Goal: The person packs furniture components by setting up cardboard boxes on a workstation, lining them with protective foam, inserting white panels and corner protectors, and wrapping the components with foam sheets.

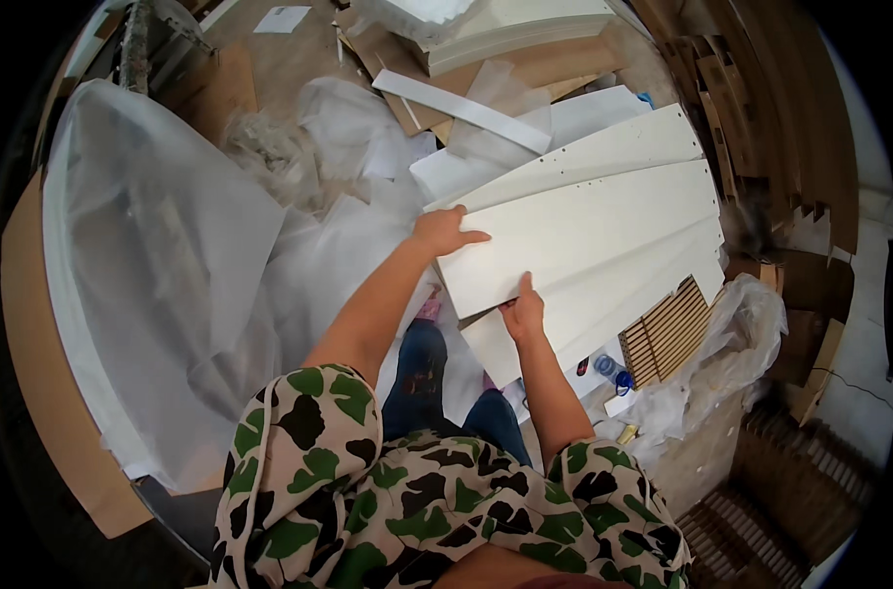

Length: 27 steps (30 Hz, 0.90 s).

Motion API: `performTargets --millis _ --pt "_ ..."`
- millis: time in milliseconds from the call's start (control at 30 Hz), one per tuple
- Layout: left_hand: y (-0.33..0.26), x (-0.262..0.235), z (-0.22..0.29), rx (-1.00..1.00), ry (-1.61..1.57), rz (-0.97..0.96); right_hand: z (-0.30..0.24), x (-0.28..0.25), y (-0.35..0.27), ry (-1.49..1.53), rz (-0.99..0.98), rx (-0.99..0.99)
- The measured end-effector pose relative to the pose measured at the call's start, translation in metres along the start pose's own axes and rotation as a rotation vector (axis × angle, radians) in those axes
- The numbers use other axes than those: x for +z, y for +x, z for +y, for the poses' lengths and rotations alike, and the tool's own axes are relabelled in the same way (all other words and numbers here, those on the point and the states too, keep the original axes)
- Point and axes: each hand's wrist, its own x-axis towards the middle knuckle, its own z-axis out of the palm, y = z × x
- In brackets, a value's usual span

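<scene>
- At nine o'clock a big sheet of clear plastic wrap lies crumpled and glossy over a brown cardboard sheet, its folds catching the light.
- At eleven o'clock, above the plastic, more thin white packing foam sits bunched on the floor.
- My left hand rests near the centre, fingers spread flat and thumb hooked over the top corner of the white panel, gripping its near end.
- That panel is long, flat, smooth and matte, with small drilled holes along one edge; it lies on top of a fanned stack of similar white boards reaching toward two o'clock.
- My right hand is just below, at the panel's lower edge, fingers curled under it and thumb pressed on top, pinching the board.
- At twelve o'clock a narrow white strip lies across flat cardboard.
- At four o'clock a ribbed, slatted cardboard block sits beside the boards, touching more crumpled clear plastic.
</scene>
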Motion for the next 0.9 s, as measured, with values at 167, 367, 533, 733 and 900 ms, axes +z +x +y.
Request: performTargets --millis 167,367,533,733,900 --pt "0.004 0.022 -0.046 0.198 0.213 0.288 0.016 0.022 0.017 -0.168 0.039 0.193" --pt "0.018 0.042 -0.051 0.031 0.152 0.215 0.024 0.022 0.033 -0.211 0.123 0.202" --pt "0.014 0.038 -0.032 0.013 0.091 0.152 0.017 0.017 0.030 0.029 0.079 0.262" --pt "-0.006 0.034 -0.031 -0.053 -0.002 0.045 0.014 0.014 0.005 0.087 0.118 0.258" --pt "0.004 0.052 -0.029 -0.009 0.123 0.312 0.031 -0.010 0.029 0.089 0.073 0.269"
